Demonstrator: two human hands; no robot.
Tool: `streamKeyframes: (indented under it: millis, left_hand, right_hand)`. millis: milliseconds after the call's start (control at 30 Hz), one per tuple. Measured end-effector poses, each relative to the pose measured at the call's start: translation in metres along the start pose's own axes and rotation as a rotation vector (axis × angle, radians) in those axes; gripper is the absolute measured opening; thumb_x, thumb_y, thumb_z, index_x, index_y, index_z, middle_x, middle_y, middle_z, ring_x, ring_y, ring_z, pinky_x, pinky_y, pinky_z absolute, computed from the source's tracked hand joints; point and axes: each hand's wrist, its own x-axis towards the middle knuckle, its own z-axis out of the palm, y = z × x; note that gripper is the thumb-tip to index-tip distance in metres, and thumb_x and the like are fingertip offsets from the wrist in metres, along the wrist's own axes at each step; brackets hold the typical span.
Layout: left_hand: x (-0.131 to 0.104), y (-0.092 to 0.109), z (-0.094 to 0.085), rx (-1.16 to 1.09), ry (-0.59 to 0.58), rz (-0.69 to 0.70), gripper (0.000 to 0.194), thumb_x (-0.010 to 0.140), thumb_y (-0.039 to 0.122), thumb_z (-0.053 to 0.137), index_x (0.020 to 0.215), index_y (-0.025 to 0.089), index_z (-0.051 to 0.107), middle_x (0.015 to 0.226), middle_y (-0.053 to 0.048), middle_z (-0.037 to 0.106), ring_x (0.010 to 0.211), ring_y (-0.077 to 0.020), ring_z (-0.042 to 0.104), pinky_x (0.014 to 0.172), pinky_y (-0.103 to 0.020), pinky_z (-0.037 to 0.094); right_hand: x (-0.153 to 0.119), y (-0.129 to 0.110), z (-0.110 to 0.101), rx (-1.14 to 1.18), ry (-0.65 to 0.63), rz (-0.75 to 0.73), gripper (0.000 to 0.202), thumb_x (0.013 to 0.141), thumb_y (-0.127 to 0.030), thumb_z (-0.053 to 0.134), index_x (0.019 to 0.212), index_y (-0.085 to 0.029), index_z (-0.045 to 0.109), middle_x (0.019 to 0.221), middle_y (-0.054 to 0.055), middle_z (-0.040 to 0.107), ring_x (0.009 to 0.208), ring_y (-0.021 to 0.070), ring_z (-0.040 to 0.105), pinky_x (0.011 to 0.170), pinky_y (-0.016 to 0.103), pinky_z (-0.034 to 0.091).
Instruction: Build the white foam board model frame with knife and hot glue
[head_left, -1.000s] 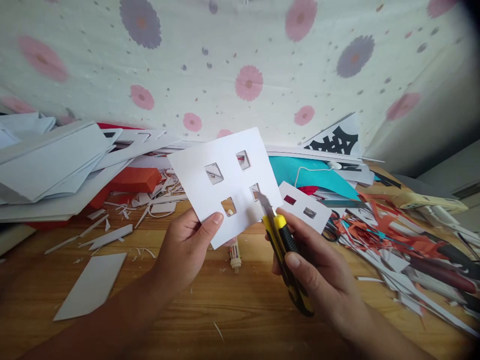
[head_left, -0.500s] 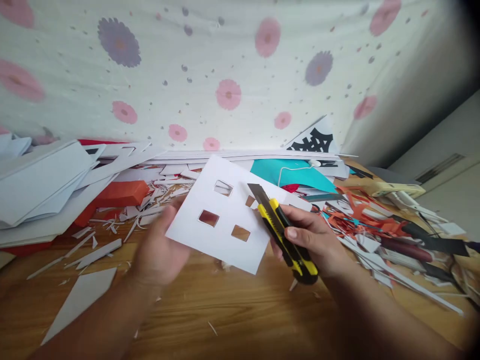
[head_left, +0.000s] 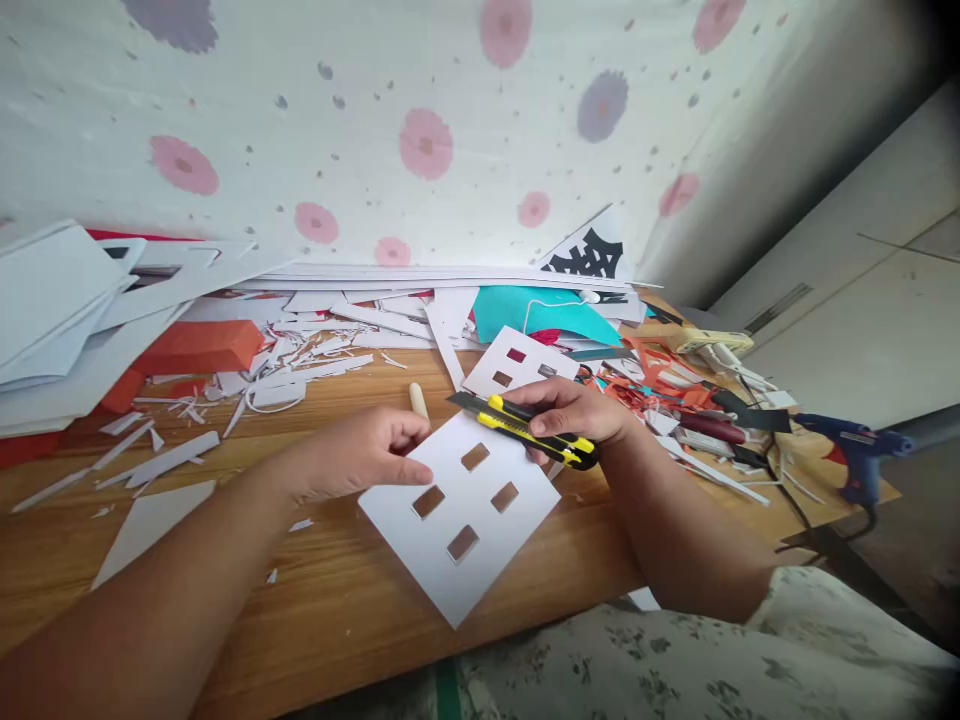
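Observation:
A white card panel (head_left: pixel 487 510) with several rectangular holes is tilted over the front of the table. My left hand (head_left: pixel 375 450) pinches its left edge, thumb on top and the other fingers curled beneath. In my right hand (head_left: pixel 574 412) is a yellow and black utility knife (head_left: pixel 540 430), its blade out and pointing left above the panel's far corner. Whether the right fingers also touch the panel is hidden. Just behind the knife lies a second white panel (head_left: pixel 487 365) with similar holes. A pale rod (head_left: pixel 418 400) shows beside my left fingers.
White scraps (head_left: pixel 300 370) and an orange block (head_left: pixel 202 345) lie to the left, near stacked white sheets (head_left: pixel 52 300). A teal sheet (head_left: pixel 547 312) is at the back. Orange scraps (head_left: pixel 660 370), a power strip (head_left: pixel 709 342) and a blue glue gun (head_left: pixel 855 450) are on the right.
The panel has come lower and nearer the table's front edge, turned with a corner towards me. The knife has swung from upright to nearly level. The view has shifted right.

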Motion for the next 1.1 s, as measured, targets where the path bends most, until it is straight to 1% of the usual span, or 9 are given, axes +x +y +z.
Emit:
streamKeyframes:
  millis: [133,233,333,500,633,767,867,967,1100]
  left_hand:
    - [0.007,0.0,0.026,-0.068,-0.008,-0.107,0.023,0.068,0.035,0.069,0.083,0.018,0.067,0.084,-0.004,0.075,0.073,-0.0226,0.07,0.06,-0.028,0.051]
    - [0.012,-0.001,0.043,-0.158,0.177,-0.158,0.02,0.067,0.032,0.065,0.08,0.017,0.066,0.079,-0.005,0.075,0.068,-0.0226,0.069,0.056,-0.028,0.048]
    - [0.012,-0.002,0.05,0.01,0.296,-0.141,0.018,0.072,0.036,0.06,0.069,0.018,0.063,0.067,-0.005,0.072,0.06,-0.0218,0.066,0.05,-0.027,0.042]
    - [0.009,-0.003,0.038,0.639,0.205,-0.129,0.047,0.087,0.045,0.044,0.046,0.022,0.047,0.042,0.0,0.051,0.04,-0.016,0.048,0.045,-0.028,0.026]
    - [0.013,-0.009,0.028,0.988,0.403,0.233,0.027,0.089,0.035,0.05,0.072,0.02,0.065,0.075,-0.004,0.067,0.069,-0.0193,0.059,0.059,-0.028,0.036]
    - [0.022,-0.022,0.03,1.181,0.298,0.472,0.037,0.085,0.031,0.065,0.122,0.029,0.061,0.13,-0.008,0.061,0.116,-0.0313,0.052,0.097,-0.048,0.036]
    - [0.022,-0.024,0.032,1.212,0.232,0.458,0.031,0.086,0.035,0.065,0.117,0.031,0.062,0.121,-0.006,0.064,0.112,-0.0295,0.054,0.103,-0.057,0.026]
    - [0.018,-0.018,0.032,1.227,0.182,0.358,0.017,0.085,0.037,0.067,0.095,0.024,0.066,0.102,-0.005,0.067,0.099,-0.0265,0.059,0.101,-0.055,0.029]
    - [0.014,-0.006,0.036,1.279,0.175,0.142,0.039,0.078,0.057,0.067,0.086,0.019,0.064,0.078,-0.007,0.069,0.082,-0.0289,0.063,0.088,-0.049,0.04]
  right_hand:
    - [-0.009,-0.006,-0.008,-0.024,0.394,-0.217,0.051,0.079,-0.028,0.073,0.127,-0.019,0.059,0.093,0.006,0.075,0.057,0.0144,0.069,0.052,0.025,0.057]
    - [-0.02,-0.01,-0.014,-0.005,0.684,-0.412,0.063,0.081,-0.027,0.067,0.138,-0.03,0.042,0.087,0.0,0.075,0.054,0.0161,0.069,0.047,0.026,0.055]
    - [-0.026,-0.01,-0.015,-0.018,0.802,-0.465,0.043,0.079,-0.028,0.066,0.12,-0.027,0.053,0.079,0.0,0.074,0.05,0.0153,0.067,0.043,0.025,0.052]
    - [-0.019,-0.005,-0.006,0.164,0.723,-0.463,0.044,0.081,-0.059,0.059,0.107,-0.024,0.061,0.091,0.006,0.075,0.075,0.0194,0.071,0.057,0.028,0.056]
    - [-0.006,0.002,0.002,0.192,0.621,-0.58,0.065,0.073,-0.081,0.053,0.109,-0.028,0.063,0.123,0.007,0.068,0.115,0.024,0.063,0.077,0.034,0.058]
    - [0.01,0.017,0.002,0.148,0.68,-0.658,0.043,0.07,-0.055,0.078,0.1,-0.027,0.064,0.085,0.0,0.075,0.079,0.0159,0.07,0.07,0.027,0.057]
    - [0.018,0.028,0.002,0.031,0.691,-0.682,0.032,0.07,-0.041,0.082,0.089,-0.024,0.062,0.056,-0.006,0.063,0.05,0.0107,0.059,0.056,0.023,0.052]
    - [0.019,0.037,0.007,-0.049,0.65,-0.599,0.031,0.07,-0.035,0.083,0.089,-0.023,0.061,0.059,-0.007,0.062,0.048,0.0095,0.057,0.056,0.025,0.052]
    - [0.021,0.048,0.02,-0.104,0.647,-0.474,0.033,0.07,-0.037,0.082,0.092,-0.023,0.062,0.07,-0.005,0.063,0.046,0.0072,0.053,0.046,0.022,0.047]
